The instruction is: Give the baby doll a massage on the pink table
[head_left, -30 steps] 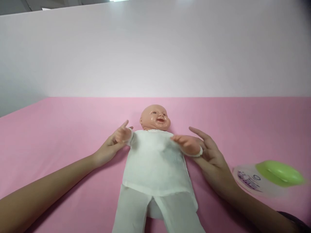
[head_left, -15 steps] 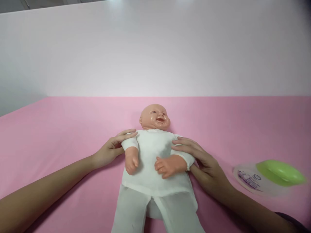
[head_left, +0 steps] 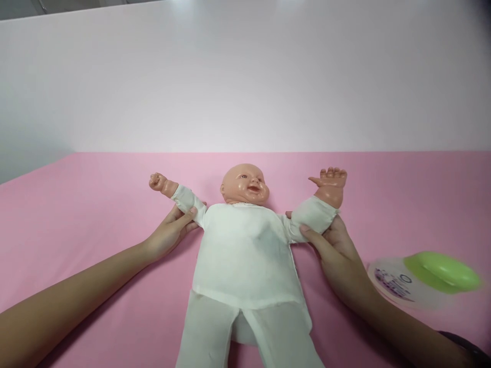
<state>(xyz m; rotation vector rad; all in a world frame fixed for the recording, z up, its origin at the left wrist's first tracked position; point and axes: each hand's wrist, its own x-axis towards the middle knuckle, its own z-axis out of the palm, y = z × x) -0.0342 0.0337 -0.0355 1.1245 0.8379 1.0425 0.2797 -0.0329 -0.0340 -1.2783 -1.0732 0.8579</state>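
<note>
A baby doll point(head_left: 245, 245) in a white shirt and white trousers lies on its back on the pink sheet point(head_left: 76, 214), head pointing away from me. Both its arms are spread up and outward. My left hand point(head_left: 172, 232) grips the doll's sleeved arm on the left side, just below its small fist. My right hand point(head_left: 337, 245) holds the doll's other upper arm from underneath, with the thumb across the sleeve. The doll's legs run out of the bottom of the view.
A wet-wipes pack with a green flip lid point(head_left: 425, 278) lies on the sheet at the right, close to my right forearm. A plain white wall point(head_left: 245, 76) rises behind the pink surface.
The doll's arms, folded down over its belly half a second ago, are now raised and spread out to both sides. My hands shifted from its shoulders to grip the upper arms.
</note>
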